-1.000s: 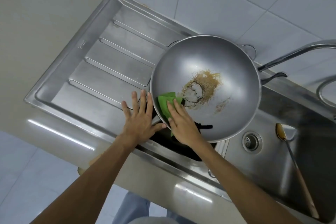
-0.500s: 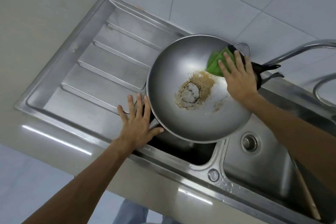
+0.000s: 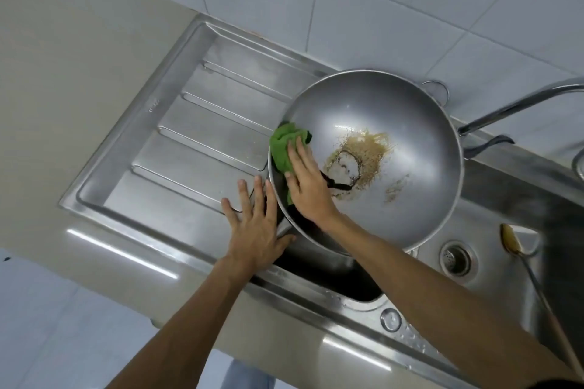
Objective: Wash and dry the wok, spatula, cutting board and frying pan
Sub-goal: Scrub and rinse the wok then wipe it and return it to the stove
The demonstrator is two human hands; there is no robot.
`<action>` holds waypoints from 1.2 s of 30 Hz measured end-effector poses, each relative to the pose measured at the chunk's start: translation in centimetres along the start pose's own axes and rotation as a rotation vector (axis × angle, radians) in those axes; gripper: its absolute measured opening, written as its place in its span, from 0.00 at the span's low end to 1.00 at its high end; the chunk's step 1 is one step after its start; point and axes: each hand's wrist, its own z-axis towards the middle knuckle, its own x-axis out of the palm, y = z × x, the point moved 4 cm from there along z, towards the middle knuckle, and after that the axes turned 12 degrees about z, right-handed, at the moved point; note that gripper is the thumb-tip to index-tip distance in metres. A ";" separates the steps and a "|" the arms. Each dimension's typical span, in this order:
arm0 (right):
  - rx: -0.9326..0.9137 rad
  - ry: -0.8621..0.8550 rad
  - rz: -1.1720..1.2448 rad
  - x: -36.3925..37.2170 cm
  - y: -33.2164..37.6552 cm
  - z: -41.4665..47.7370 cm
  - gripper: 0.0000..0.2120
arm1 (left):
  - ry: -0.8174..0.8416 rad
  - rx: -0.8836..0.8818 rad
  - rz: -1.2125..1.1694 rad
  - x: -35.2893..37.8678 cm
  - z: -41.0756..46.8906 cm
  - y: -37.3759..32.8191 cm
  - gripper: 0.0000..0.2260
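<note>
A large silver wok (image 3: 407, 123) rests tilted over the left sink basin, with a brown burnt patch (image 3: 360, 156) in its middle. My right hand (image 3: 308, 183) presses a green cloth (image 3: 284, 145) against the wok's inner left wall near the rim. My left hand (image 3: 256, 227) lies flat with fingers spread, against the wok's lower left outside edge and the sink rim. A spatula (image 3: 537, 290) with a metal head and wooden handle lies in the right basin. The cutting board and frying pan are out of sight.
A steel drainboard (image 3: 189, 148) stretches left of the basins. The faucet (image 3: 518, 107) arches at the right above the wok's small loop handle (image 3: 437, 87). A drain (image 3: 456, 257) sits in the right basin. The tiled wall is behind, the beige counter to the left.
My right hand swept the green cloth from the wok's near left side to the far right rim, then back to the left wall. My left hand stayed at the wok's edge.
</note>
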 end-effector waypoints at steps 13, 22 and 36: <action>0.223 0.315 -0.864 -12.7 -6.4 -10.8 0.32 | 0.090 0.023 -0.031 -1.0 -0.3 0.0 0.50; 0.391 -0.328 -0.874 -12.9 -6.5 3.2 0.28 | 0.037 0.039 -0.076 -0.2 0.2 0.1 0.53; -0.131 -0.067 -0.371 -0.6 -0.6 0.5 0.29 | -0.025 0.011 -0.013 -0.6 -0.3 -0.2 0.52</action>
